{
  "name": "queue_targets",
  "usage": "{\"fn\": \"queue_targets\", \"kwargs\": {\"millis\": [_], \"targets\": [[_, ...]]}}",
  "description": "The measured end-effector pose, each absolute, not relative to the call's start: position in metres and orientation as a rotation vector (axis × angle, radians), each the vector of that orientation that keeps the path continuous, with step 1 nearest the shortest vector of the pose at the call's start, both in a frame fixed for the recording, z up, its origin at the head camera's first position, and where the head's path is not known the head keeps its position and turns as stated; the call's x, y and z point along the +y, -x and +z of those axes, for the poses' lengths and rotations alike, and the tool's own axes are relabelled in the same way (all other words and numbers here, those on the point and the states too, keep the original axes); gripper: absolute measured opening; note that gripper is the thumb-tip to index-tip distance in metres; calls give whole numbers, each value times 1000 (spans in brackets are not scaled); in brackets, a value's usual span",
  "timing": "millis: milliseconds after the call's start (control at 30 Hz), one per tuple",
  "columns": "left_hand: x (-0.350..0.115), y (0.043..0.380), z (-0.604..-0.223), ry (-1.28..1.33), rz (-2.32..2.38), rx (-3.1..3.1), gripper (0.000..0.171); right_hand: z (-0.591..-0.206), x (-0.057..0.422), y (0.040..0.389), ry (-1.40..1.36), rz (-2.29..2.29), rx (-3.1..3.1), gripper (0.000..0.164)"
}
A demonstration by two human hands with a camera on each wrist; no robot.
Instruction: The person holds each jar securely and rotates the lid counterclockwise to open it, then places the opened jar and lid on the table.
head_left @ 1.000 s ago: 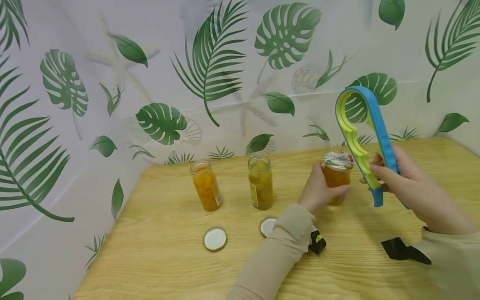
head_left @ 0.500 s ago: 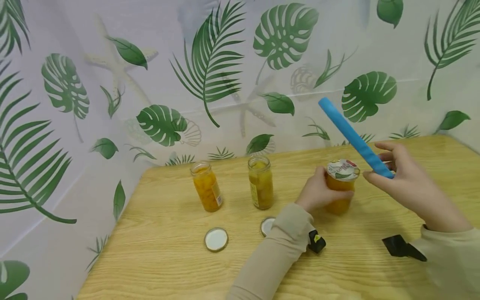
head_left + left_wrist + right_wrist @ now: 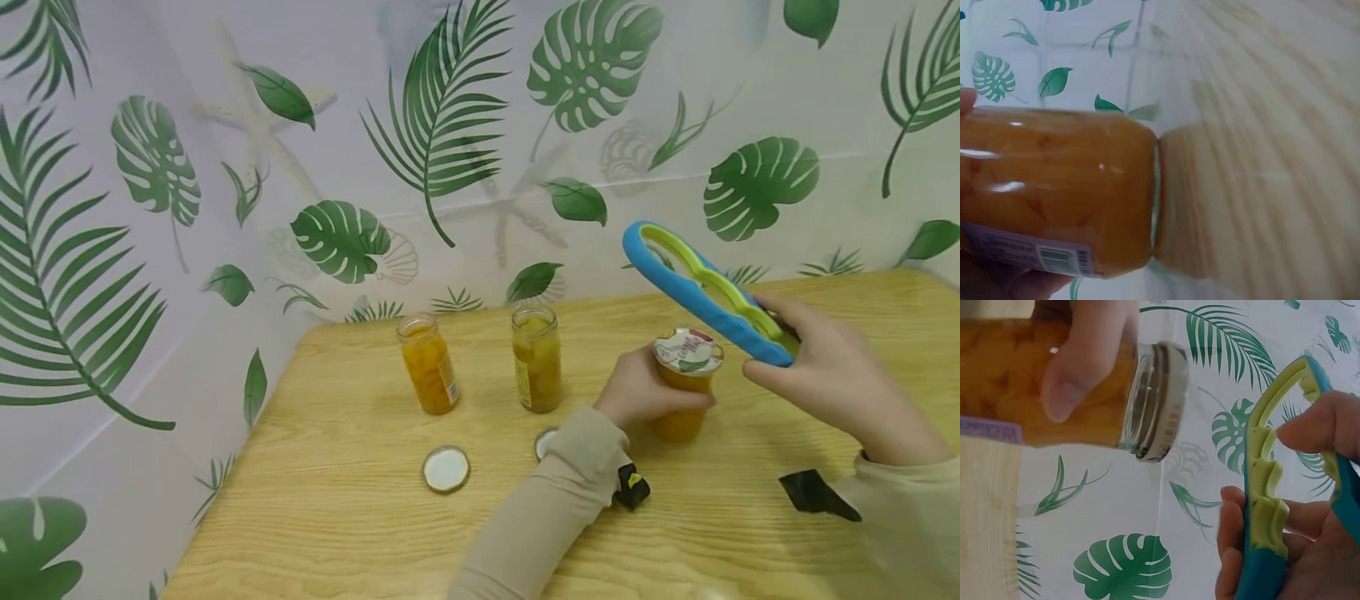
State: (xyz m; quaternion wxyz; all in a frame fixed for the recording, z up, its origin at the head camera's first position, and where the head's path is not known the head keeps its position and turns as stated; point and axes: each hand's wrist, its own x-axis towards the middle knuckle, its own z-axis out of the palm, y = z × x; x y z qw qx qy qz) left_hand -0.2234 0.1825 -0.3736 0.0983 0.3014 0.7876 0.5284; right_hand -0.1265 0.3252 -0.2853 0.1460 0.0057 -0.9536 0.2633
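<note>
My left hand (image 3: 633, 392) grips a jar of orange fruit pieces (image 3: 681, 425) around its side, the thumb lying across the front. A white printed lid (image 3: 688, 350) is on the jar, facing up. In the left wrist view, the jar (image 3: 1066, 187) stands close to the wooden surface, its label partly showing. My right hand (image 3: 840, 375) holds a blue and green jar opener (image 3: 693, 296) by its legs. The loop end points up and left, behind and above the lid. In the right wrist view, the opener's notched green inner side (image 3: 1266, 481) is apart from the lid.
Two lidless glass jars stand to the left, one with orange pieces (image 3: 429, 375) and one with yellow-green contents (image 3: 538, 371). One loose lid (image 3: 446, 469) lies before them; another lid (image 3: 545, 442) is partly behind the left sleeve. A leaf-printed backdrop (image 3: 465, 275) rises behind the table (image 3: 337, 500).
The opener has swung from upright to slanting left over the jar, turning in the right hand. The left hand has brought the jar slightly nearer, its lid now more visible.
</note>
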Motion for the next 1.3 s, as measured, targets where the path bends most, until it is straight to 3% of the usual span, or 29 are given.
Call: {"fn": "queue_targets", "kwargs": {"millis": [800,1300], "targets": [[77,210,-343,-927,1492,2648,43,-286,300,120,-401,454,-2768,70],[58,208,-342,-837,1560,2611,54,-295,282,124,-479,403,-2812,70]]}}
